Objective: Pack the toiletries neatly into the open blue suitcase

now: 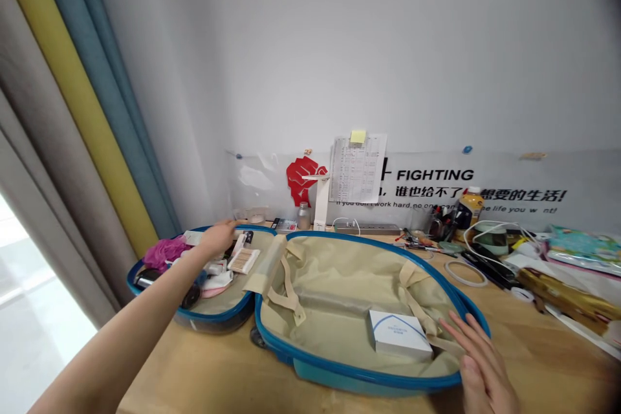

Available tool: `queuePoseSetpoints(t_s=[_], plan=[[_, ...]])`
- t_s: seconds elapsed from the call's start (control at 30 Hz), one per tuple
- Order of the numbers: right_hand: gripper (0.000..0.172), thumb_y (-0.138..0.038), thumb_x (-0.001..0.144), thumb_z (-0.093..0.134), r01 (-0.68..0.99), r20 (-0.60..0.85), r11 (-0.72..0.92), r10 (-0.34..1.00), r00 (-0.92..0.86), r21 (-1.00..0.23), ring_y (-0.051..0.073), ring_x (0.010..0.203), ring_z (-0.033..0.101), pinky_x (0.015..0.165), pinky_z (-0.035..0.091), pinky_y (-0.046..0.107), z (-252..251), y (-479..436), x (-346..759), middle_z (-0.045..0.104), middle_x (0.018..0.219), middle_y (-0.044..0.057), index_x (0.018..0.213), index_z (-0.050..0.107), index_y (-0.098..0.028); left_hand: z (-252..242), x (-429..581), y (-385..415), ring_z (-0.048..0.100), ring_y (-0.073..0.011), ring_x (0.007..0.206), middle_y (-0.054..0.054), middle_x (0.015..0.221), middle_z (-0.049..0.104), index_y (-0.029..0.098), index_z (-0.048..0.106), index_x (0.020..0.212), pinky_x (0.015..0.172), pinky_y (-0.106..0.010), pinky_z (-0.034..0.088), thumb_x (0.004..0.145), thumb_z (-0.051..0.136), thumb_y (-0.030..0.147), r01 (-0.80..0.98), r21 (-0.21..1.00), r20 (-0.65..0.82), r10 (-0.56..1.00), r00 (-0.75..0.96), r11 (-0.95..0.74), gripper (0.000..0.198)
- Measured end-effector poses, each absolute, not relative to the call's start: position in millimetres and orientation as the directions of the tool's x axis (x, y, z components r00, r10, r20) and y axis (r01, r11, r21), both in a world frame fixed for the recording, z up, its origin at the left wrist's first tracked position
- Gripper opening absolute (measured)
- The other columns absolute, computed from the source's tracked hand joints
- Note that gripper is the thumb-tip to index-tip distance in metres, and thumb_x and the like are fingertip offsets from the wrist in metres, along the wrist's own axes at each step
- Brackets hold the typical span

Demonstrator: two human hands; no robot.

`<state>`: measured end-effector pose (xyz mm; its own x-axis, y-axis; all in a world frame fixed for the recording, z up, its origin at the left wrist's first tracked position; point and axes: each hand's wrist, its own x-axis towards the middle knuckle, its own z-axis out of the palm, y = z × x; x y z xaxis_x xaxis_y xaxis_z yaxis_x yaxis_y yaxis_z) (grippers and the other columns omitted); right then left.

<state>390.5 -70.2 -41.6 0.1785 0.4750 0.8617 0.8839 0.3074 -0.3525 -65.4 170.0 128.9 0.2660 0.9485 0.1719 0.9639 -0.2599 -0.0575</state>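
An open suitcase with a blue rim (369, 372) lies on the table, its two halves side by side. My left hand (220, 237) is over the far side of the left half; its fingers are mostly hidden behind the back of the hand. Near it are a pack of cotton swabs (243, 261), a small black-capped item (247, 237), a purple mesh bath puff (167, 251) and a dark cylindrical item (147, 278). In the beige-lined right half sits a white box (398, 331) with blue lines. My right hand (482, 359), fingers stretched and apart, is at that half's right rim, holding nothing.
Behind the suitcase stand a small bottle (303, 216), a white desk lamp (321, 204) and a power strip (369, 228). To the right are a yellow-labelled bottle (468, 212), pens (442, 223), a white ring (466, 273) and a gold pouch (567, 297). Curtains (87, 110) hang left.
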Motion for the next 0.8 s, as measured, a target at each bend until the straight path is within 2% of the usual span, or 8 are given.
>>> queuePoseSetpoints(t_s=[0.1,0.17,0.4,0.63,0.8], plan=[[0.039,-0.034,0.097,0.034,0.9,0.878,0.307,0.456,0.145,-0.308,0.032,0.13,0.048,0.101,0.045,0.051,-42,-70,392,0.063,0.127,0.01,0.121,0.062,-0.022,122,-114,191,0.058,-0.0241,0.113,-0.01,0.129,0.057,0.018,0.055,0.126,0.095,-0.049,0.049,0.092,0.058,0.037,0.982,-0.139,0.149,0.978,0.145,-0.125,0.038],[0.039,-0.033,0.097,0.034,0.907,0.886,0.316,0.45,0.114,-0.277,0.032,0.131,0.047,0.101,0.044,0.051,-43,-70,393,0.062,0.128,0.01,0.125,0.06,-0.022,116,-135,198,0.058,-0.0242,0.113,-0.01,0.129,0.057,0.018,0.056,0.125,0.095,-0.048,0.049,0.092,0.058,0.035,0.975,-0.199,0.121,0.985,0.12,-0.095,0.037],[0.039,-0.031,0.097,0.034,0.908,0.889,0.321,0.446,0.106,-0.269,0.032,0.131,0.047,0.099,0.045,0.051,-42,-69,394,0.061,0.129,0.011,0.125,0.059,-0.023,100,-160,222,0.057,-0.0246,0.114,-0.009,0.129,0.057,0.018,0.056,0.123,0.095,-0.049,0.049,0.091,0.059,0.034,0.92,-0.363,0.02,0.986,0.165,-0.146,0.036],[0.039,-0.032,0.097,0.034,0.903,0.885,0.314,0.447,0.131,-0.292,0.032,0.131,0.048,0.099,0.046,0.051,-42,-69,392,0.063,0.127,0.01,0.122,0.061,-0.023,99,-158,235,0.06,-0.0225,0.107,-0.008,0.121,0.061,0.016,0.058,0.118,0.091,-0.046,0.051,0.091,0.06,0.035,0.893,-0.408,-0.052,0.981,0.187,-0.191,0.033],[0.038,-0.028,0.097,0.033,0.908,0.893,0.318,0.435,0.115,-0.272,0.031,0.131,0.047,0.099,0.044,0.052,-42,-69,391,0.061,0.128,0.012,0.124,0.059,-0.023,101,-160,223,0.062,-0.0213,0.104,-0.008,0.119,0.062,0.016,0.059,0.118,0.089,-0.044,0.053,0.092,0.059,0.034,0.904,-0.389,-0.013,0.982,0.187,-0.177,0.032]])
